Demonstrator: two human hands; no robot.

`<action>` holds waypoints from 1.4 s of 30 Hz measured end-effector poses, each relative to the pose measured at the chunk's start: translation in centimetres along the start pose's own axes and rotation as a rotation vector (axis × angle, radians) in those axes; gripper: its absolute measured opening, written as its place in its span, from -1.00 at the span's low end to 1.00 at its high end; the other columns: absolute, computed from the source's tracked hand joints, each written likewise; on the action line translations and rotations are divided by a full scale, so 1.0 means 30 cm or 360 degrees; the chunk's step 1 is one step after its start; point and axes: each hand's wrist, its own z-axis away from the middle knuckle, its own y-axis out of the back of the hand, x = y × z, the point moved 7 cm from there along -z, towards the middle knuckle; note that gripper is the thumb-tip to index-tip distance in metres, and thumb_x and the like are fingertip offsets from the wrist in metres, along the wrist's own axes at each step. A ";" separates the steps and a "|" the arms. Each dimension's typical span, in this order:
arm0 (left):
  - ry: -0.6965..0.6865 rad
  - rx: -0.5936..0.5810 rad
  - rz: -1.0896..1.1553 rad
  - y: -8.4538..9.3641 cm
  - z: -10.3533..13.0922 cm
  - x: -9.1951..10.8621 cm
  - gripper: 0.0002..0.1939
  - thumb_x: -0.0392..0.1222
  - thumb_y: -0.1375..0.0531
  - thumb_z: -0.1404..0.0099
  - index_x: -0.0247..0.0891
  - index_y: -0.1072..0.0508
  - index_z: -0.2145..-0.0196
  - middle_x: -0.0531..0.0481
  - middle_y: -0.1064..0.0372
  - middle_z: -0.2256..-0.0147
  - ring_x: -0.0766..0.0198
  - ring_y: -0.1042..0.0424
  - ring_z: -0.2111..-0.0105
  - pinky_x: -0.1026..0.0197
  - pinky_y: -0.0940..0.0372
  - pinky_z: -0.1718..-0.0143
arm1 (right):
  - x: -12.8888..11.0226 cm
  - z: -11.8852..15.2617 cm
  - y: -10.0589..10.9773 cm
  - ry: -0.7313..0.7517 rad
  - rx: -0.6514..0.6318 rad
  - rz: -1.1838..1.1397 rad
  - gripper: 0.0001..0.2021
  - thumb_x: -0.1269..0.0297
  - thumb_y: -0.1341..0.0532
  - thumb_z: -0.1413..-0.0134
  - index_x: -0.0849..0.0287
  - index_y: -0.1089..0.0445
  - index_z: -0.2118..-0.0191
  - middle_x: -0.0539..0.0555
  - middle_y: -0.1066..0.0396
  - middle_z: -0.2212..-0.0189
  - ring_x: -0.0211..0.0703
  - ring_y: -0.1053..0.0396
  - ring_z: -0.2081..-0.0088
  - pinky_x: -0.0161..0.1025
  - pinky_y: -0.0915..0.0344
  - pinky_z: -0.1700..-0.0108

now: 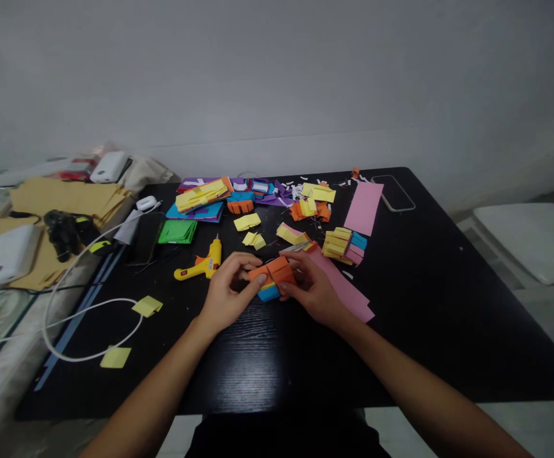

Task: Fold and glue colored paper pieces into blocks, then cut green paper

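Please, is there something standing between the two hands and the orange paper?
Nothing visible: the left hand and the right hand both touch the orange paper, with blue paper at its near edge.

Looped white cable [69,360] beside a brown paper pile [74,196], phone [397,194] and white chair [527,242] toward the right.

A plain grey wall [277,83] rises behind the black table [439,299] (a soft glare [252,366] marks it); a white seat [529,242] stands at right.

Place: craft workspace | signs: black table [429,312], yellow glue gun [213,257], pink paper sheet [365,207]
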 end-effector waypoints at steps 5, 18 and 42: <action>-0.0024 -0.0071 0.0103 -0.005 -0.006 0.011 -0.88 -0.13 -0.34 -0.36 -0.23 -0.60 0.23 -0.18 -0.42 0.06 0.15 -0.51 0.12 0.16 -0.49 0.19 | -0.004 -0.001 0.019 0.0053 0.0149 0.0027 -0.53 0.22 -0.43 -0.10 -0.08 -0.34 -0.11 0.02 -0.35 0.04 -0.19 -0.52 0.28 -0.24 -0.63 0.38; -0.0102 -0.0014 -0.0565 0.082 -0.033 0.000 -0.82 -0.17 -0.23 -0.39 -0.20 -0.53 0.09 -0.10 -0.50 0.13 0.13 -0.51 0.17 0.06 -0.44 0.07 | 0.015 0.008 0.021 0.0218 0.0208 0.0221 -0.67 0.17 -0.43 -0.13 0.00 -0.26 0.15 0.00 -0.40 0.22 -0.15 -0.51 0.30 -0.22 -0.60 0.39; -0.0267 0.0048 -0.0849 0.266 -0.010 0.035 -0.84 -0.16 -0.24 -0.40 -0.18 -0.45 0.08 -0.06 -0.47 0.16 0.13 -0.49 0.19 0.10 -0.39 0.12 | 0.021 0.018 0.034 0.0203 0.0309 0.0338 -0.78 0.11 -0.41 -0.19 0.03 -0.49 0.11 0.03 -0.57 0.26 -0.10 -0.58 0.35 -0.11 -0.60 0.26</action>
